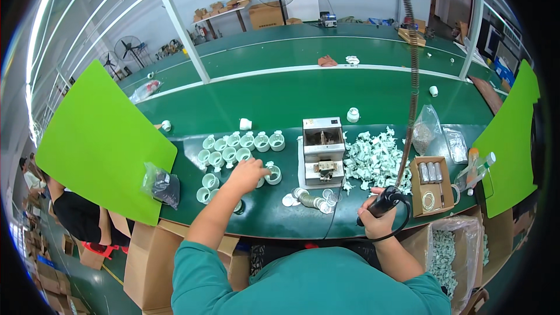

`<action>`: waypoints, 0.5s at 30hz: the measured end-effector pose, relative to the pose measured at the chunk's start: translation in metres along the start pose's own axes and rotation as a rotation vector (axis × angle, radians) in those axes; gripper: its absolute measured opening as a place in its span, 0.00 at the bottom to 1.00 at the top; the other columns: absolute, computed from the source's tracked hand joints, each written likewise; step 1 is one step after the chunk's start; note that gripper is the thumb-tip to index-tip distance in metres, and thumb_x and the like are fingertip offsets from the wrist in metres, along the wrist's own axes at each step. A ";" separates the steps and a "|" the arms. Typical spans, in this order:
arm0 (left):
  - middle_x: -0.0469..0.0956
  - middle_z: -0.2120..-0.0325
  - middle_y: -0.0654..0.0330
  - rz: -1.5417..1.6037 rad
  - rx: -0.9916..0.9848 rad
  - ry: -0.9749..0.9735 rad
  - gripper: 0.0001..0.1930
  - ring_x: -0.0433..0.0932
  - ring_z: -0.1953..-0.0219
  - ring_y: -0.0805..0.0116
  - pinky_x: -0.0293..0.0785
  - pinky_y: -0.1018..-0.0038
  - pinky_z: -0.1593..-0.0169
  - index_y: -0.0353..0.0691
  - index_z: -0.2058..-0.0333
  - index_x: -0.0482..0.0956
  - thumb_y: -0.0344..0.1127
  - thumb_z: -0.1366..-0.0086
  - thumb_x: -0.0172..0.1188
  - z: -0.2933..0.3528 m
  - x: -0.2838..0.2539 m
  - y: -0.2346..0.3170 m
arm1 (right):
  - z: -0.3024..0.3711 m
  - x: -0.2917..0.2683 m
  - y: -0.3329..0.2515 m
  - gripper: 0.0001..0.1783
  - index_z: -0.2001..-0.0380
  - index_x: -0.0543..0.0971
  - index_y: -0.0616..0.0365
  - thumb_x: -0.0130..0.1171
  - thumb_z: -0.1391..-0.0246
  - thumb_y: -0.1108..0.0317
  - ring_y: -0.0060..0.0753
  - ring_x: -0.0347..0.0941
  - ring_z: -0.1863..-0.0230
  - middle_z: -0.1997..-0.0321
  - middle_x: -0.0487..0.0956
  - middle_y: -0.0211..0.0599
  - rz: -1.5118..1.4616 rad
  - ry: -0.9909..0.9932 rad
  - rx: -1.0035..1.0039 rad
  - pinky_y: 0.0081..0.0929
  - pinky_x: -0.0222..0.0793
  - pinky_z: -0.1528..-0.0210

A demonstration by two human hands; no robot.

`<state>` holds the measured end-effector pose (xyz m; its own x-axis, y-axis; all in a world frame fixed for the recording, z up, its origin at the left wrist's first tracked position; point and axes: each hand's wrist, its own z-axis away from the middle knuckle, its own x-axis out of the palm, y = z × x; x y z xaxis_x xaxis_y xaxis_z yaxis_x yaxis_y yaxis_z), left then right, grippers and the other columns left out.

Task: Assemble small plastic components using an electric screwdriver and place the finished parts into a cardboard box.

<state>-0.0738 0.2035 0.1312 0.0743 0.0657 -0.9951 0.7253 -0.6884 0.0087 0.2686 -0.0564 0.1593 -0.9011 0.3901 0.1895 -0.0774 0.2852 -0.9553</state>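
Note:
My right hand [378, 216] is wrapped round a black electric screwdriver [386, 199], which hangs from a long coiled spring [413, 52]. Its tip is not visible. On the left, my left hand [248, 176] is closed at the rim of a white plastic cup-shaped part [273, 175], its fingers partly hidden. Several more such cup-shaped parts [230, 154] stand in rows beyond and beside that hand. Between my hands, a metal screw feeder [322, 151] sits on the green table [280, 221]. Nearer me lies a row of round clear discs [312, 199].
A heap of small pale-green pieces [376, 157] lies right of the feeder. Farther right are an open cardboard box [431, 192] and clear bags [427, 129]. Green panels [108, 146] flank the table. A lined carton [449, 256] of pale pieces stands at lower right.

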 end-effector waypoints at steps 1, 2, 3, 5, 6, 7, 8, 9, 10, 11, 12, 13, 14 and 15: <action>0.79 0.59 0.61 -0.088 0.104 -0.056 0.10 0.76 0.51 0.54 0.73 0.58 0.49 0.55 0.57 0.88 0.40 0.37 0.64 -0.004 0.000 -0.001 | -0.001 -0.001 0.000 0.32 0.45 0.70 0.60 0.68 0.55 0.81 0.18 0.70 0.72 0.72 0.77 0.30 -0.003 0.007 -0.008 0.20 0.67 0.66; 0.78 0.59 0.61 -0.176 0.206 -0.112 0.09 0.76 0.50 0.55 0.72 0.58 0.48 0.56 0.59 0.88 0.37 0.37 0.63 -0.007 0.001 -0.002 | -0.001 -0.002 0.000 0.32 0.44 0.70 0.60 0.68 0.55 0.81 0.18 0.70 0.73 0.72 0.77 0.30 0.010 0.012 -0.006 0.20 0.67 0.66; 0.78 0.59 0.61 -0.181 0.210 -0.107 0.09 0.76 0.50 0.55 0.72 0.58 0.48 0.56 0.59 0.88 0.37 0.37 0.63 -0.010 0.002 -0.002 | -0.001 -0.003 0.000 0.32 0.44 0.70 0.60 0.68 0.55 0.80 0.17 0.70 0.73 0.72 0.77 0.29 0.024 0.016 -0.003 0.20 0.67 0.67; 0.77 0.58 0.63 -0.193 0.186 -0.147 0.07 0.75 0.51 0.57 0.73 0.59 0.48 0.55 0.63 0.89 0.38 0.38 0.64 -0.016 0.000 0.003 | 0.001 -0.004 0.001 0.32 0.44 0.70 0.60 0.68 0.55 0.80 0.17 0.70 0.73 0.72 0.77 0.29 0.035 0.032 -0.001 0.20 0.66 0.67; 0.76 0.57 0.63 -0.197 0.173 -0.168 0.07 0.75 0.51 0.57 0.73 0.60 0.48 0.55 0.64 0.89 0.38 0.38 0.64 -0.019 -0.001 0.006 | 0.001 -0.005 0.001 0.32 0.44 0.71 0.60 0.68 0.54 0.80 0.17 0.70 0.73 0.72 0.77 0.29 0.024 0.033 -0.003 0.20 0.66 0.67; 0.76 0.57 0.63 -0.199 0.180 -0.166 0.07 0.75 0.51 0.57 0.73 0.60 0.48 0.55 0.64 0.89 0.38 0.38 0.64 -0.021 0.001 0.008 | 0.001 -0.006 0.002 0.32 0.44 0.71 0.60 0.68 0.54 0.81 0.16 0.69 0.73 0.72 0.77 0.29 0.014 0.034 -0.004 0.19 0.66 0.68; 0.78 0.58 0.62 -0.154 0.106 -0.123 0.06 0.75 0.51 0.57 0.73 0.59 0.48 0.53 0.65 0.89 0.39 0.38 0.63 -0.023 0.003 0.010 | 0.001 -0.007 0.002 0.32 0.44 0.71 0.60 0.68 0.54 0.81 0.16 0.69 0.74 0.72 0.77 0.29 0.004 0.035 -0.005 0.19 0.66 0.68; 0.79 0.59 0.62 -0.108 0.031 -0.079 0.07 0.76 0.51 0.56 0.73 0.59 0.48 0.51 0.66 0.89 0.40 0.38 0.63 -0.025 0.006 0.012 | 0.001 -0.007 0.003 0.32 0.44 0.71 0.60 0.68 0.54 0.81 0.16 0.69 0.74 0.72 0.77 0.29 0.004 0.040 -0.008 0.19 0.66 0.68; 0.80 0.60 0.61 -0.062 -0.043 -0.035 0.08 0.76 0.52 0.56 0.73 0.58 0.48 0.49 0.67 0.89 0.41 0.38 0.63 -0.027 0.009 0.014 | 0.001 -0.007 0.003 0.32 0.44 0.71 0.60 0.68 0.54 0.81 0.16 0.69 0.74 0.72 0.77 0.29 -0.002 0.035 -0.005 0.19 0.66 0.68; 0.80 0.60 0.61 -0.062 -0.041 -0.031 0.08 0.76 0.52 0.56 0.73 0.58 0.48 0.49 0.67 0.89 0.41 0.38 0.63 -0.030 0.015 0.015 | 0.001 -0.006 0.003 0.32 0.44 0.71 0.60 0.68 0.54 0.82 0.16 0.70 0.73 0.72 0.77 0.29 -0.008 0.024 -0.003 0.19 0.67 0.68; 0.82 0.61 0.59 -0.089 -0.159 -0.020 0.09 0.78 0.53 0.55 0.74 0.57 0.49 0.47 0.67 0.89 0.42 0.39 0.63 -0.036 0.026 0.015 | 0.000 -0.006 0.002 0.32 0.44 0.71 0.60 0.67 0.54 0.82 0.16 0.70 0.73 0.72 0.77 0.29 -0.013 0.014 -0.002 0.19 0.67 0.68; 0.83 0.62 0.57 -0.116 -0.278 -0.008 0.11 0.79 0.54 0.53 0.76 0.57 0.50 0.44 0.68 0.89 0.43 0.39 0.63 -0.041 0.035 0.016 | 0.000 -0.007 0.002 0.32 0.44 0.71 0.60 0.67 0.54 0.82 0.16 0.70 0.73 0.72 0.77 0.29 -0.011 0.014 -0.007 0.19 0.67 0.68; 0.85 0.63 0.55 -0.141 -0.396 0.000 0.13 0.81 0.55 0.52 0.77 0.56 0.51 0.42 0.68 0.88 0.44 0.39 0.63 -0.046 0.038 0.020 | 0.000 -0.009 0.003 0.32 0.44 0.71 0.60 0.67 0.54 0.82 0.16 0.70 0.73 0.72 0.77 0.29 0.005 0.018 0.005 0.19 0.67 0.68; 0.85 0.63 0.55 -0.140 -0.396 0.002 0.13 0.81 0.55 0.52 0.77 0.56 0.51 0.42 0.68 0.88 0.44 0.39 0.63 -0.051 0.040 0.022 | 0.000 -0.011 0.004 0.32 0.44 0.71 0.60 0.67 0.54 0.83 0.16 0.70 0.73 0.71 0.77 0.29 0.022 0.023 0.018 0.19 0.67 0.68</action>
<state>-0.0201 0.2278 0.0971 -0.0431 0.1404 -0.9892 0.9356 -0.3415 -0.0893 0.2779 -0.0593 0.1532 -0.8927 0.4158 0.1738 -0.0658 0.2612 -0.9630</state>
